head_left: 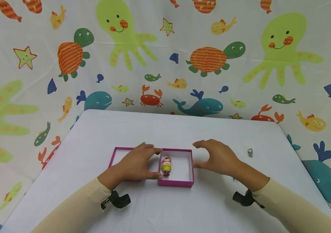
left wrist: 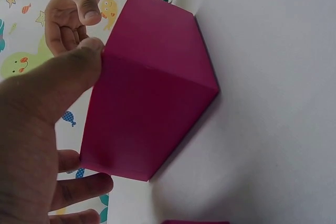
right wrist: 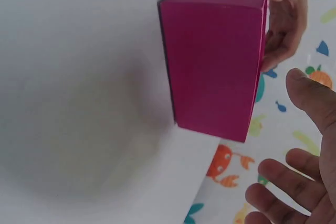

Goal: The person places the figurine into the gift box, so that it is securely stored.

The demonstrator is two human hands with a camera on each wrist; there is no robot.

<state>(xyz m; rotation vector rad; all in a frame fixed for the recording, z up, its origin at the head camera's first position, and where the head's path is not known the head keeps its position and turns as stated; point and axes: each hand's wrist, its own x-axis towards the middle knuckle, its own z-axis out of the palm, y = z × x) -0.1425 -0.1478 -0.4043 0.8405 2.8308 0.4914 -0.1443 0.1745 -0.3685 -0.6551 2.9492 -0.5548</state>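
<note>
A small open magenta box (head_left: 175, 183) with a white inside stands near the middle of the table. In it lies a colourful doll-like figurine (head_left: 166, 166), yellow in the middle with a pink top. My left hand (head_left: 137, 163) holds the box across its left side, thumb at the near corner and a finger at the far one; the left wrist view shows the thumb on the box's edge. Just off the box's right side hovers my right hand (head_left: 219, 158), fingers spread and holding nothing. The right wrist view shows a gap between it and the box wall (right wrist: 215, 66).
Another magenta-rimmed open box or lid (head_left: 123, 148) sits directly left, partly hidden under my left hand. A tiny grey figurine (head_left: 250, 152) stands on the white table (head_left: 119, 126) at right. Something small shows beneath the right forearm. A sea-animal cloth hangs behind.
</note>
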